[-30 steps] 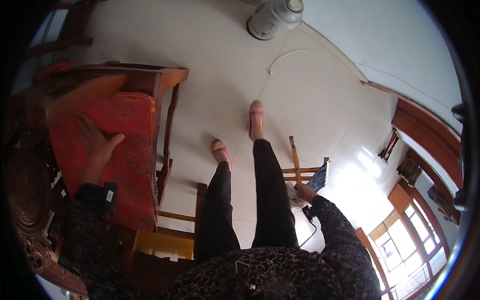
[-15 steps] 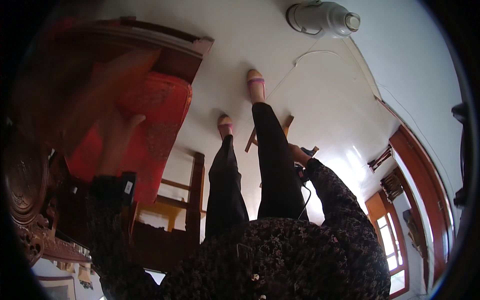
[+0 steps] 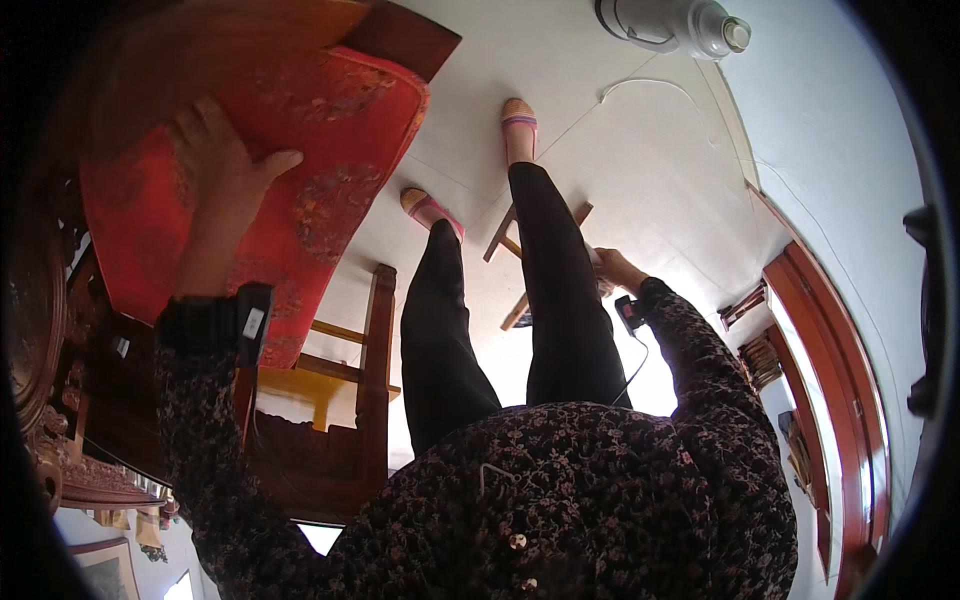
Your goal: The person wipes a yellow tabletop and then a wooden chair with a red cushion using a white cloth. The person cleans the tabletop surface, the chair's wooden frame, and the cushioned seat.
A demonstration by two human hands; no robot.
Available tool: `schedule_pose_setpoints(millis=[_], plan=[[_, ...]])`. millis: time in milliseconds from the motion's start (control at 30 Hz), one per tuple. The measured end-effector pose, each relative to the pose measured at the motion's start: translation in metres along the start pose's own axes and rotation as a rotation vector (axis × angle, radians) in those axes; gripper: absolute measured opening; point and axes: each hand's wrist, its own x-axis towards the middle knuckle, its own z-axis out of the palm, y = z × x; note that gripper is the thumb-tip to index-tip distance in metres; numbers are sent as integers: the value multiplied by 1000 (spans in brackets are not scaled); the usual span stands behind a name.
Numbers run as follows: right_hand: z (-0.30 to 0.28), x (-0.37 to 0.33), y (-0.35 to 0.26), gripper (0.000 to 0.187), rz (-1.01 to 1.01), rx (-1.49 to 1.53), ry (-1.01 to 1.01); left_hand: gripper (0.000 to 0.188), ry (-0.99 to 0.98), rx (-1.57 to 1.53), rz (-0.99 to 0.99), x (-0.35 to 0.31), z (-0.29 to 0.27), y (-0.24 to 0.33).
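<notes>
Pale, glossy floor (image 3: 640, 150) fills the middle of the head view, running up to a white wall (image 3: 840, 120) on the right, where a reddish-brown wooden door frame (image 3: 830, 340) curves along the rim. At the top edge a white appliance (image 3: 670, 20) with a round cap stands on the floor, and a thin white cord (image 3: 650, 85) trails away from it.

On the left, a red patterned cushion (image 3: 300, 150) lies on a dark wooden chair (image 3: 390, 30) whose back corner shows above it. The left hand (image 3: 220, 180) rests flat on the cushion, palm down, fingers spread and thumb stretched toward the right; it presses on the fabric rather than closing around it. A black band (image 3: 215, 325) wraps the wrist, and the sleeve below it is dark with a small floral print. Under the cushion's lower edge, a dark wooden leg (image 3: 375, 370) and yellowish rails (image 3: 310, 385) show, with carved dark furniture (image 3: 40, 330) at the far left rim.

Two legs in black trousers (image 3: 550, 290) reach up the middle to feet in pink sandals (image 3: 518, 125).

The right hand (image 3: 615, 270) is lowered beside the right leg, close to a small wooden stool (image 3: 520, 245) partly hidden behind that leg. Its fingers curl, but whether it grips anything cannot be told. A small black device (image 3: 630, 312) sits at its wrist with a thin cable hanging from it.
</notes>
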Motion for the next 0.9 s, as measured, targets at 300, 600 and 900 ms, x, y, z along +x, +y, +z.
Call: schedule_pose_setpoints(millis=[300,600,900], plan=[[-98,-97,-94,34,-68,-55,258,134,-48,-115,-201,3,-15,25],[-56,1,-281,34,-580,-807,-171,136,-219,-245,-388,9,-54,53],[106,136,-179,26,-20,-1046,-1230,121,-83,-175,-90,-26,-63,27]])
